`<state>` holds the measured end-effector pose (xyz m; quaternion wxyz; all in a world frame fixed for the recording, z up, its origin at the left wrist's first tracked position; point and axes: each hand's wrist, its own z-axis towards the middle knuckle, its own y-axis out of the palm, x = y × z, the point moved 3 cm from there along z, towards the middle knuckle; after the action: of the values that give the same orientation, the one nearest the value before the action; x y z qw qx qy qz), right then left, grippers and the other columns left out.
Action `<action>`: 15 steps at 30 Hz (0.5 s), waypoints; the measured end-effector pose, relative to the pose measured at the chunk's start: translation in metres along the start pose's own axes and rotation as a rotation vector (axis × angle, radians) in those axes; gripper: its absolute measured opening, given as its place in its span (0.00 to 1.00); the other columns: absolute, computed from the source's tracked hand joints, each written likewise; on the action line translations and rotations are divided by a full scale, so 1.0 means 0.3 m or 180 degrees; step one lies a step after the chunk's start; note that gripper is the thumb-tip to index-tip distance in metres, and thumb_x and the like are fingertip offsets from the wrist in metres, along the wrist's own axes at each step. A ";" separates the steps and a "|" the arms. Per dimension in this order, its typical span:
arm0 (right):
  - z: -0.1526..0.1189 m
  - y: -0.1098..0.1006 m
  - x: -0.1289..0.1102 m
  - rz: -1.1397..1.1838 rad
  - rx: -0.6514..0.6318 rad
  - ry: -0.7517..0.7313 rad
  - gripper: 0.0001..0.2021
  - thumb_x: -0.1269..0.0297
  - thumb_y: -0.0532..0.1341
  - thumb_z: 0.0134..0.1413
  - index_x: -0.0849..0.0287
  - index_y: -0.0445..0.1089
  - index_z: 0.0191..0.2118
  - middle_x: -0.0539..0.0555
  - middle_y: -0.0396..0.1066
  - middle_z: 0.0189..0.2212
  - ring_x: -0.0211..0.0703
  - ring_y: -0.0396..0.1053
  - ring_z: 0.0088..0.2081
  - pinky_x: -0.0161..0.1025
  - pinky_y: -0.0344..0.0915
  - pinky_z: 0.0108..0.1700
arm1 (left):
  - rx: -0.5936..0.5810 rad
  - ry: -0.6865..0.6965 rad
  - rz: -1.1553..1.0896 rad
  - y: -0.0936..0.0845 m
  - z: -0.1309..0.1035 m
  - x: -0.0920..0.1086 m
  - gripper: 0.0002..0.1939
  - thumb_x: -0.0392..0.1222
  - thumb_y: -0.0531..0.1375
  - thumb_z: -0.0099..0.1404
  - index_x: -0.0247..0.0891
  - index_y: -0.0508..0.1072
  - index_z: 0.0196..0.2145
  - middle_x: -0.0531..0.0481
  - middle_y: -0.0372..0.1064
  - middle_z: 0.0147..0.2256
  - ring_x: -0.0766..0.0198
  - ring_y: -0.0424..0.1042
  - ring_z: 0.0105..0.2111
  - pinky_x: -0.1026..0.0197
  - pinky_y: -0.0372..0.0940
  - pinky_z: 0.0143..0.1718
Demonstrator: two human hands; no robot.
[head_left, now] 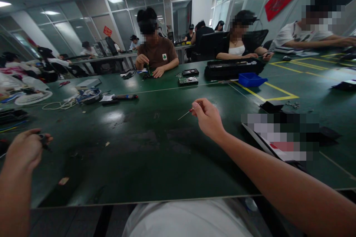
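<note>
Across the dark green worktable point(155, 144) of a busy workroom, the right hand point(208, 117) was pinched shut on a thin red-handled screwdriver point(185, 113) held above the table's middle, while the left hand point(26, 149), near the left edge, gripped a small dark part point(43, 140).

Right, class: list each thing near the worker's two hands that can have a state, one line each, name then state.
Left hand: closed around a small dark object, raised above the table.
Right hand: pinching a thin red-handled screwdriver, tip pointing left, off the table.
Dark green work table: scuffed, scraps scattered on it.
Blue plastic tray: upright on the table; contents cannot be told.
</note>
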<state>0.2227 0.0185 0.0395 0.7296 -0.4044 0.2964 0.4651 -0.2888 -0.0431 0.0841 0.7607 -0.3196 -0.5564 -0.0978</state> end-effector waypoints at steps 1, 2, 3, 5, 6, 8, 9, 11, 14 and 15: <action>0.000 0.000 0.002 0.0010 0.0003 0.0004 0.11 0.54 0.54 0.66 0.55 0.67 0.39 0.51 0.73 0.28 0.44 0.72 0.32 0.42 0.64 0.36 | -0.0074 -0.0141 -0.0061 0.026 0.015 -0.010 0.14 0.20 0.52 0.55 0.33 0.62 0.37 0.57 0.63 0.25 0.69 0.65 0.26 0.69 0.59 0.30; 0.000 0.000 0.004 0.0014 0.0008 0.0009 0.12 0.54 0.54 0.66 0.55 0.68 0.39 0.51 0.73 0.28 0.44 0.72 0.32 0.42 0.64 0.36 | -0.0196 -0.0215 -0.0137 0.060 0.020 -0.011 0.16 0.20 0.53 0.55 0.33 0.63 0.40 0.57 0.64 0.26 0.69 0.66 0.28 0.69 0.60 0.32; 0.000 -0.001 0.005 0.0009 0.0008 0.0014 0.12 0.54 0.54 0.66 0.55 0.68 0.39 0.51 0.73 0.29 0.44 0.72 0.32 0.42 0.64 0.36 | -0.0380 -0.0212 -0.0212 0.103 0.015 -0.002 0.19 0.21 0.54 0.56 0.34 0.64 0.44 0.57 0.66 0.28 0.69 0.68 0.30 0.68 0.60 0.34; 0.000 -0.002 0.005 -0.0007 0.0015 0.0018 0.12 0.54 0.54 0.66 0.56 0.68 0.39 0.51 0.73 0.29 0.43 0.72 0.32 0.42 0.64 0.36 | -0.0766 0.0080 -0.0305 0.201 -0.026 0.045 0.23 0.25 0.56 0.59 0.34 0.62 0.52 0.56 0.67 0.31 0.67 0.69 0.33 0.66 0.61 0.37; 0.000 -0.003 0.004 -0.0012 0.0017 0.0020 0.12 0.54 0.54 0.66 0.56 0.68 0.39 0.51 0.73 0.29 0.43 0.72 0.32 0.42 0.64 0.36 | -0.0997 0.0189 -0.0287 0.254 -0.062 0.075 0.24 0.26 0.55 0.60 0.33 0.61 0.55 0.55 0.67 0.32 0.66 0.69 0.35 0.64 0.61 0.38; -0.001 -0.006 0.000 0.0003 0.0040 0.0012 0.12 0.54 0.54 0.66 0.56 0.68 0.39 0.51 0.73 0.28 0.42 0.72 0.32 0.41 0.65 0.36 | -0.1370 0.0559 -0.0093 0.358 -0.154 0.144 0.26 0.27 0.53 0.62 0.34 0.58 0.58 0.53 0.68 0.34 0.63 0.69 0.37 0.61 0.61 0.40; -0.001 -0.008 -0.002 0.0027 0.0059 0.0004 0.11 0.55 0.55 0.66 0.56 0.68 0.38 0.51 0.73 0.28 0.42 0.72 0.32 0.41 0.65 0.36 | -0.1590 0.0759 -0.0012 0.410 -0.206 0.178 0.26 0.29 0.52 0.63 0.35 0.58 0.58 0.52 0.69 0.35 0.62 0.69 0.38 0.60 0.61 0.40; -0.003 -0.012 -0.009 0.0073 0.0094 -0.0011 0.12 0.54 0.55 0.65 0.56 0.68 0.38 0.50 0.73 0.27 0.41 0.72 0.31 0.40 0.64 0.35 | -0.2040 0.1100 0.0098 0.512 -0.317 0.237 0.25 0.31 0.51 0.64 0.36 0.57 0.59 0.50 0.70 0.38 0.61 0.69 0.38 0.57 0.62 0.43; -0.007 -0.018 -0.024 0.0097 0.0137 -0.0031 0.13 0.54 0.56 0.65 0.57 0.69 0.36 0.49 0.71 0.24 0.40 0.70 0.28 0.39 0.63 0.32 | -0.2555 0.1378 0.0035 0.655 -0.475 0.294 0.25 0.33 0.50 0.62 0.35 0.57 0.57 0.49 0.70 0.36 0.61 0.69 0.37 0.56 0.63 0.45; -0.009 -0.020 -0.030 0.0104 0.0141 -0.0036 0.13 0.54 0.56 0.65 0.57 0.69 0.35 0.48 0.70 0.23 0.39 0.69 0.26 0.38 0.62 0.32 | -0.2705 0.1385 -0.0008 0.697 -0.523 0.303 0.24 0.32 0.50 0.62 0.34 0.57 0.56 0.48 0.70 0.35 0.61 0.69 0.36 0.56 0.62 0.45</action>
<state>0.2246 0.0109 0.0473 0.7324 -0.3806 0.3090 0.4725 -0.0275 0.0447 0.0601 0.6614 -0.5738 -0.2953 -0.3823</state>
